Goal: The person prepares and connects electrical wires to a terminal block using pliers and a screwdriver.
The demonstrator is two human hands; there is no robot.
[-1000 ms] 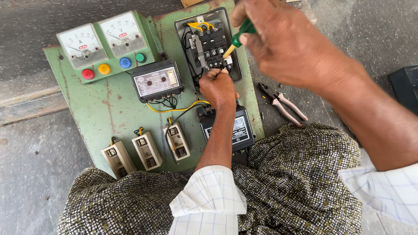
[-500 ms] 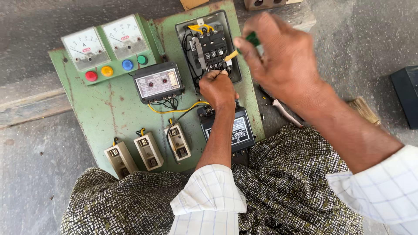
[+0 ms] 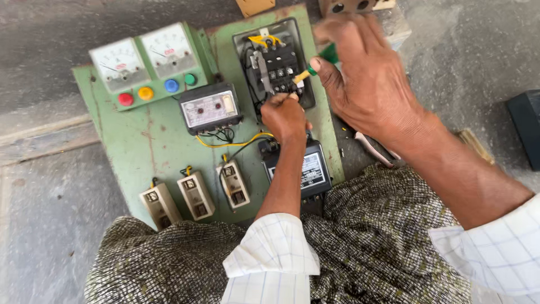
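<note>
Green screwdriver [image 3: 329, 54] in right hand [image 3: 368, 84], panel edge [image 3: 323, 121] just beside.

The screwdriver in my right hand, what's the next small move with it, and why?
Probably ease the screwdriver tip down onto a terminal screw of the black contactor and seat it before turning. The right hand holds it angled at that block's right edge, while the left hand rests at the lower edge; whether the tip is seated cannot be told.

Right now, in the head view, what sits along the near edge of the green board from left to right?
Three small beige switch boxes in a row, first, second, third, then the black box with a label.
</note>
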